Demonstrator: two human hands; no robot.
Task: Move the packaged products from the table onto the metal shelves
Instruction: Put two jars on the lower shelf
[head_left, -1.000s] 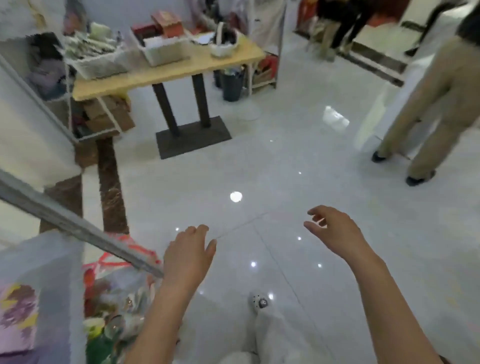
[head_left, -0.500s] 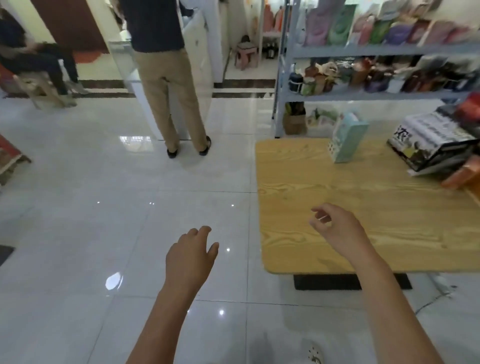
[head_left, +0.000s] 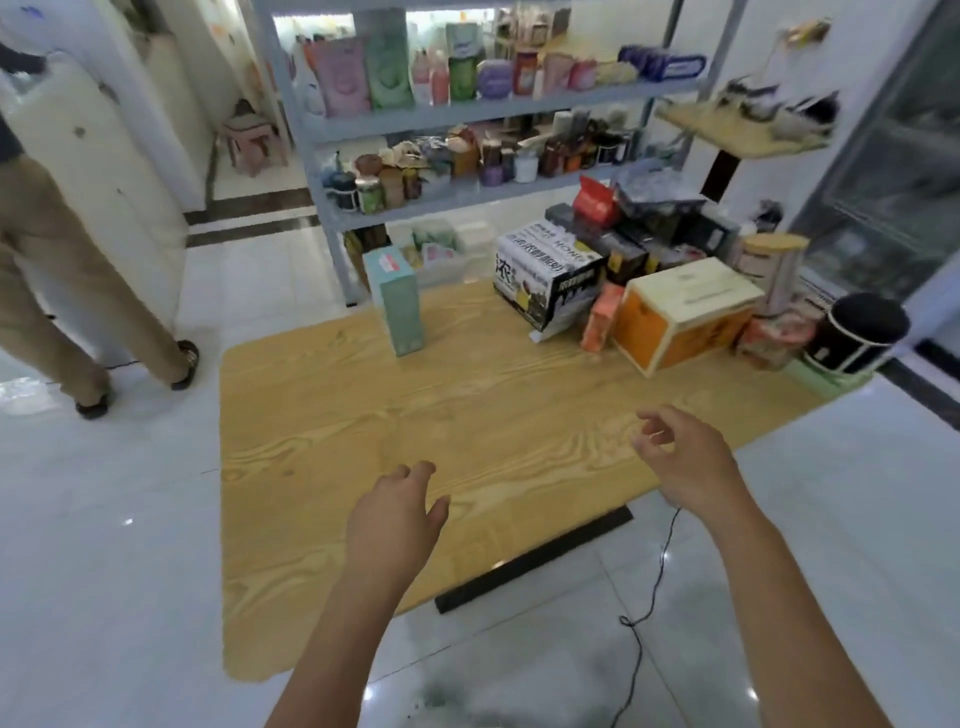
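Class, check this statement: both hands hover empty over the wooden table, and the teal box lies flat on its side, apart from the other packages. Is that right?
Not quite: the head view shows the teal box standing upright, not flat on its side. The left hand and right hand are indeed empty over the wooden table, the box apart from the other packages.

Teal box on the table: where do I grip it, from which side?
Grip the teal box around its upper half from the near side, left hand, fingers on its left and right faces. It stands upright, apart from the other packages, so both faces look free.
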